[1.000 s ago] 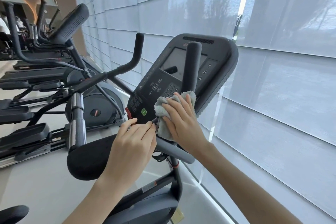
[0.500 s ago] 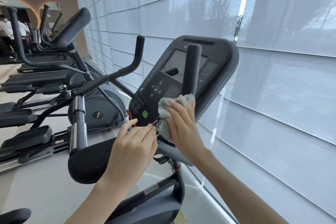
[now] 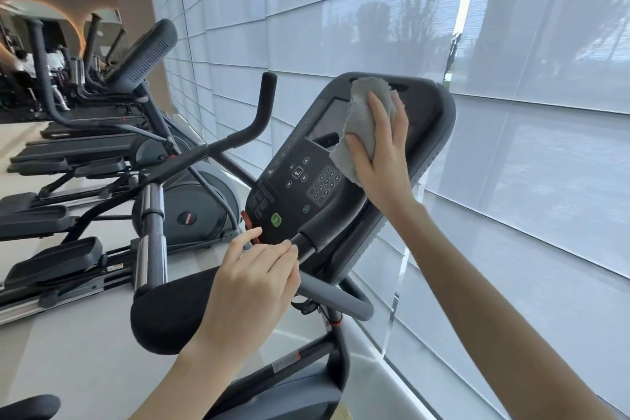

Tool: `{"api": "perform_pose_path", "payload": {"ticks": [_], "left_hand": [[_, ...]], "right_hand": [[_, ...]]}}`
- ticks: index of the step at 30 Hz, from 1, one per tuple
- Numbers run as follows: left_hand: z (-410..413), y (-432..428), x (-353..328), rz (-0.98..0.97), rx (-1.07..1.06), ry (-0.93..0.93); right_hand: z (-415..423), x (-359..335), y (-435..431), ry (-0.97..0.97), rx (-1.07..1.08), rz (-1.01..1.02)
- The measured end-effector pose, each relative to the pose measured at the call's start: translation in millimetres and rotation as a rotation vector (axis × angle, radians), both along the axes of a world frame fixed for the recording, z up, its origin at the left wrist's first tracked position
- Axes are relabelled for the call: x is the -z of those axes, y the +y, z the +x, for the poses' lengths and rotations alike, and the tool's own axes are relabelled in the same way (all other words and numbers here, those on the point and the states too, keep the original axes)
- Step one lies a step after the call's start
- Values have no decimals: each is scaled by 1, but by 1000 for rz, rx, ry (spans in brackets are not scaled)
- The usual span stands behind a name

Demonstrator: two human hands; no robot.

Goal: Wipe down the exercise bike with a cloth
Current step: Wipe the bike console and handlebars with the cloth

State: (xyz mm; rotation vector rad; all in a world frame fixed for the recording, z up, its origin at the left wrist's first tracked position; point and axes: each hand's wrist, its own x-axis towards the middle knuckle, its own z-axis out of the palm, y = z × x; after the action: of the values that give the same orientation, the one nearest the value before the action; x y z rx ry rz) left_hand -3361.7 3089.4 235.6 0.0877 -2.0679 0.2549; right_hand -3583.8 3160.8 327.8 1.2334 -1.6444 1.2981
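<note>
R. hand grip: fingers curled, pressing the grey cloth round the upright handlebar in front of the console, near its top edge (cloth hides part of the screen). L. hand grip: fingers bent, tips touching the console's lower edge beside the red tab; pinching or not, cannot tell. Black pad sits below it. Other machines stand at left, window blinds at right.
</note>
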Motion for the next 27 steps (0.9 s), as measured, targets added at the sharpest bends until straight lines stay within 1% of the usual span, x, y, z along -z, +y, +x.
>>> {"api": "perform_pose_path", "payload": {"ticks": [2,5,8,11,14,18,21,25,27], "left_hand": [[-1,0,1,0,-3,0],[-2,1,1,-8,-8,9],[-3,2,1,-16,-14,24],[-3,1,1,-16,-16,29],[-2,-1,1,-10,-5,19],[-1,-1,0,0,-4,13],[-1,-1,-1,4,-3,11],[-1,0,-1,2,-2,3],[0,0,-1,4,-3,-4]], "right_hand": [[8,18,-2,-86,-54,-40],[21,45,2,-163,-76,-59],[41,75,4,-172,-98,-48],[52,91,10,-228,-116,0],[42,76,23,-190,-110,11],[14,15,20,-88,-54,-54],[-2,-19,6,-16,-37,8],[-1,-12,-3,-119,-97,-26],[5,2,-3,-173,-84,-46]]}}
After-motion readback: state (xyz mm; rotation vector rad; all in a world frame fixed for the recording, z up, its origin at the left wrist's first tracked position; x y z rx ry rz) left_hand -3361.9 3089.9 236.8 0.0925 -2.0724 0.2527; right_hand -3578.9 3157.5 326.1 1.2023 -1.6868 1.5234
